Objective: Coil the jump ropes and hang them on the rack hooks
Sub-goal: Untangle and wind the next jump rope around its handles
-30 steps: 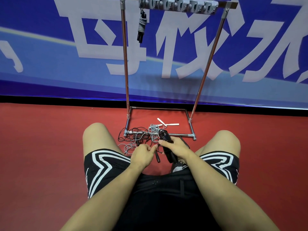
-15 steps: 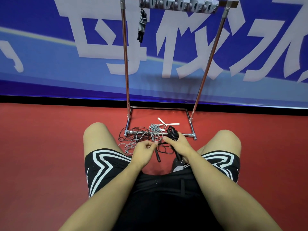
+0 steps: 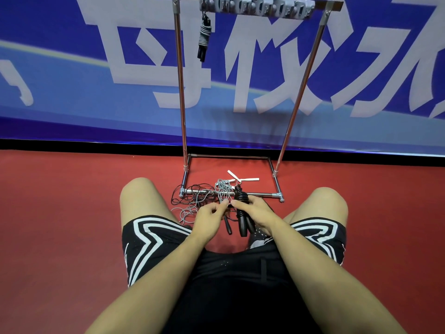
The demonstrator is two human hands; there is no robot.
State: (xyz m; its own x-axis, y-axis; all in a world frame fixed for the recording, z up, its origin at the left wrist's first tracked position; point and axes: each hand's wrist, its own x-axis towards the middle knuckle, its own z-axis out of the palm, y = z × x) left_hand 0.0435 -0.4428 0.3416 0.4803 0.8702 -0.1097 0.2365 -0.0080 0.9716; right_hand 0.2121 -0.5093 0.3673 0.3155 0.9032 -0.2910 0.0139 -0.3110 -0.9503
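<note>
Your right hand is curled round the black jump rope, its two handles held together and its cord already wound in a bundle just in front of the rack's near base bar; your left hand pinches a strand of cord between thumb and fingertip right beside that bundle, though which rope the strand belongs to is too fine to tell. The cord looks thin, light and limp, so it will likely spring loose unless you keep the turns pinned against the stiff handles, which are the sure place to grip. The loose tangle of grey and black cords lies across the rack's near base bar, with white handles just inside the base. One coiled rope already hangs from the leftmost of the hooks on the rack's top bar
</note>
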